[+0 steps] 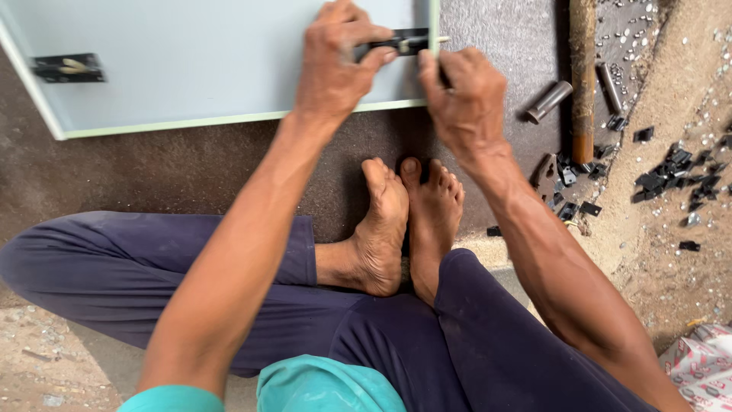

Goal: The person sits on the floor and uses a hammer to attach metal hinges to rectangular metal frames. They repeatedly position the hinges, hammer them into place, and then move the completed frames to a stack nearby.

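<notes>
Seemingly to steady it, the left hand [333,65] pinches the black metal latch [400,42] against the pale grey flat panel [191,61]; the right hand [461,99], fingers curled, grips the panel's corner edge.

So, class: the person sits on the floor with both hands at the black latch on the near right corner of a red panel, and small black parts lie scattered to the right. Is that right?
Not quite: the panel is pale grey-blue, not red, as the head view shows. The rest holds: left hand and right hand are at the black latch, with small black parts scattered to the right.
</notes>
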